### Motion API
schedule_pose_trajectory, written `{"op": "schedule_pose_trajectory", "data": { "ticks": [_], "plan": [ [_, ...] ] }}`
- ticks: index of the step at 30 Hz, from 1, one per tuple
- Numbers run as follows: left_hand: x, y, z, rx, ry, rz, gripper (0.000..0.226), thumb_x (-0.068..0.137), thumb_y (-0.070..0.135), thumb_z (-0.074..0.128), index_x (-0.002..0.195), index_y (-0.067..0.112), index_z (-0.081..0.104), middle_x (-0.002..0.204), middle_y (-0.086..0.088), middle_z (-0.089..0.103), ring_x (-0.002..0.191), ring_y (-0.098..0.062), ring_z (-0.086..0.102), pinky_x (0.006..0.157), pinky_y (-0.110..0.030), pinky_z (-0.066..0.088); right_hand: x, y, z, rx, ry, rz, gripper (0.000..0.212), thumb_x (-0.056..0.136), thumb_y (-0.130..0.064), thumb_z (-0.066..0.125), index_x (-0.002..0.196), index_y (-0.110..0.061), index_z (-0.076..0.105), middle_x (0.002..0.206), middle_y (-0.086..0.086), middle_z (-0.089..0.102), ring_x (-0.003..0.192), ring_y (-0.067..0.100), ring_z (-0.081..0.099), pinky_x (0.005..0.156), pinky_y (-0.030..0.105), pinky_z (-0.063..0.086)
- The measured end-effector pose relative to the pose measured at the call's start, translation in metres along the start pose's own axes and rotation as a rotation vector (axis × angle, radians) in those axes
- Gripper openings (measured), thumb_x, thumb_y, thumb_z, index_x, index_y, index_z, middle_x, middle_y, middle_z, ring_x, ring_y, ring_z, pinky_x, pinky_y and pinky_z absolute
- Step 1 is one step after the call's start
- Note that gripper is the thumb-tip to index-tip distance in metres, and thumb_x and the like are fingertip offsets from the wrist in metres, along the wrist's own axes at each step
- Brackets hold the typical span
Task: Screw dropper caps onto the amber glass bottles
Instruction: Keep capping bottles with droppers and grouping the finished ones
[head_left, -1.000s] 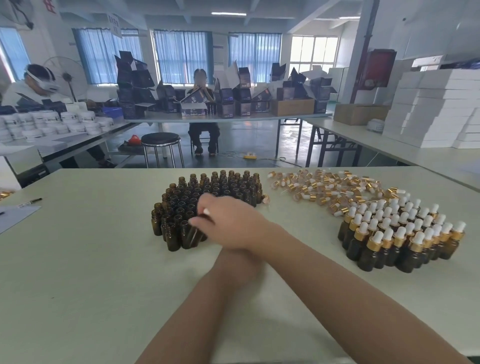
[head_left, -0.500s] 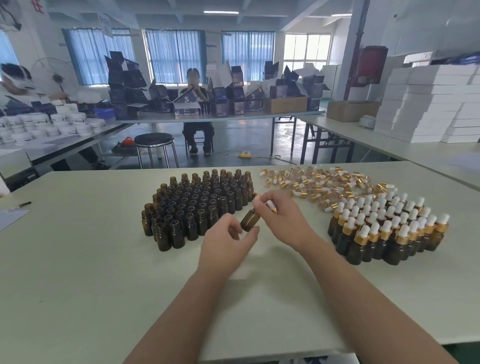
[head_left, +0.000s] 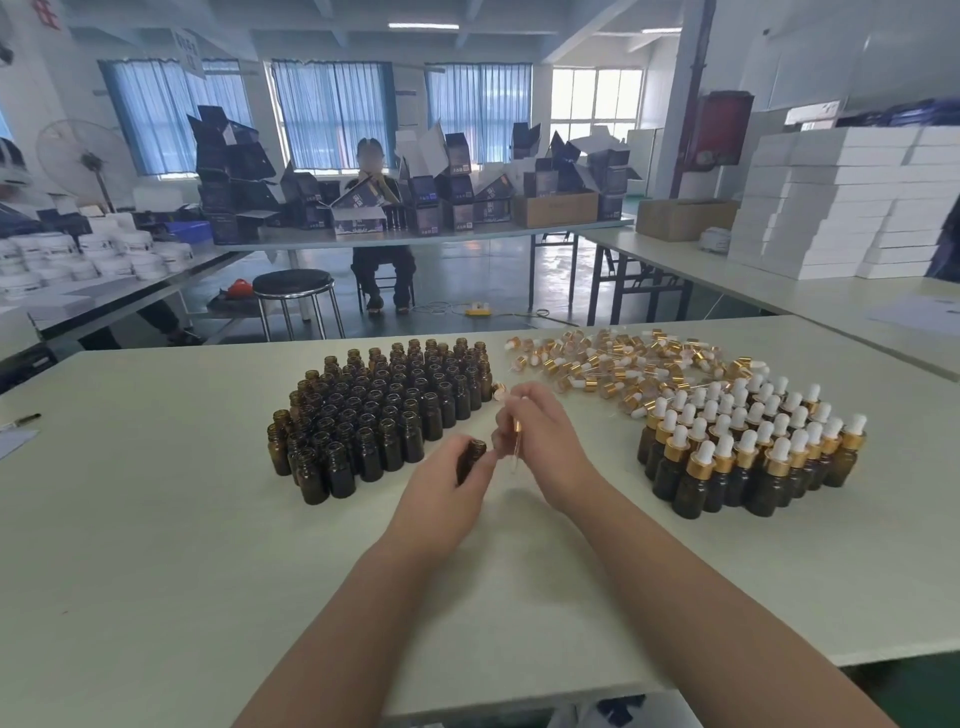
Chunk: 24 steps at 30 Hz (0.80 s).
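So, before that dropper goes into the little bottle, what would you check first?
1. Bottle secure in the grip: ok. The left hand holds one amber bottle just above the table.
2. Bottle mouth open: ok. It has no cap on it.
3. Cap in hand: ok. The right hand pinches a dropper cap, with its glass tube pointing down.
4. Tube over the mouth: not ok. The tip hangs beside the bottle, to its right.
5. Cap threads clean: cannot tell. The fingers hide them.
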<state>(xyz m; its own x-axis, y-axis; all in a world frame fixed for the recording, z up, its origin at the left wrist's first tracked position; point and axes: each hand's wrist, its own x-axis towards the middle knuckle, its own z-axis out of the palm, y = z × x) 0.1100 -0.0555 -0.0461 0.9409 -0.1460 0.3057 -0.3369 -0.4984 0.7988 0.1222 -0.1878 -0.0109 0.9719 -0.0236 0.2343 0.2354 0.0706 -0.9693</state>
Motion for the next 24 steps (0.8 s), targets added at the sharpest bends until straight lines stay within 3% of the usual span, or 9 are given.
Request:
{"op": "schedule_pose_trajectory", "data": {
  "ticks": [2, 6, 11, 16, 24],
  "plan": [
    [-0.001, 0.000, 0.000, 0.006, -0.024, 0.003, 0.019, 0.095, 0.040, 0.050, 0.088, 0.023, 0.054, 0.066, 0.008, 0.051, 0.057, -0.002, 0.044, 0.056, -0.019, 0.037, 0.001, -0.001, -0.003, 0.047, 0.079, -0.013, 0.016, 0.100, -0.010, 0.035, 0.085, -0.014, 0.042, 0.056, -0.003, 0.056, 0.052, 0.014, 0.055, 0.055, 0.026, 0.047],
    [-0.003, 0.000, 0.001, 0.022, -0.068, 0.003, 0.011, 0.094, 0.044, 0.050, 0.094, 0.035, 0.056, 0.075, 0.010, 0.059, 0.064, -0.003, 0.051, 0.065, -0.027, 0.044, 0.004, 0.004, -0.003, 0.070, 0.181, -0.067, 0.015, 0.104, -0.017, 0.032, 0.092, -0.018, 0.041, 0.063, 0.000, 0.057, 0.055, 0.010, 0.058, 0.056, 0.022, 0.051],
    [-0.003, 0.000, 0.001, 0.033, -0.079, 0.016, 0.011, 0.093, 0.043, 0.051, 0.094, 0.034, 0.057, 0.072, 0.010, 0.058, 0.064, -0.006, 0.051, 0.066, -0.029, 0.044, 0.006, 0.004, 0.000, 0.089, 0.243, -0.102, 0.015, 0.105, -0.019, 0.031, 0.094, -0.020, 0.041, 0.053, -0.012, 0.051, 0.047, 0.007, 0.046, 0.048, 0.021, 0.041],
    [-0.004, 0.000, 0.001, 0.065, -0.106, 0.034, 0.010, 0.093, 0.042, 0.052, 0.092, 0.034, 0.057, 0.076, 0.012, 0.060, 0.068, -0.005, 0.052, 0.066, -0.026, 0.043, 0.010, 0.000, -0.005, 0.275, 0.366, -0.068, 0.016, 0.105, -0.019, 0.032, 0.095, -0.021, 0.045, 0.050, -0.011, 0.052, 0.046, 0.006, 0.049, 0.054, 0.024, 0.044],
    [-0.003, -0.002, 0.002, 0.066, -0.106, 0.040, 0.010, 0.092, 0.043, 0.052, 0.094, 0.035, 0.058, 0.080, 0.010, 0.062, 0.070, -0.006, 0.054, 0.068, -0.027, 0.044, 0.006, 0.007, 0.005, 0.256, 0.286, -0.091, 0.018, 0.105, -0.016, 0.031, 0.094, -0.021, 0.045, 0.053, -0.008, 0.053, 0.050, 0.007, 0.053, 0.051, 0.019, 0.047]
  ]
}}
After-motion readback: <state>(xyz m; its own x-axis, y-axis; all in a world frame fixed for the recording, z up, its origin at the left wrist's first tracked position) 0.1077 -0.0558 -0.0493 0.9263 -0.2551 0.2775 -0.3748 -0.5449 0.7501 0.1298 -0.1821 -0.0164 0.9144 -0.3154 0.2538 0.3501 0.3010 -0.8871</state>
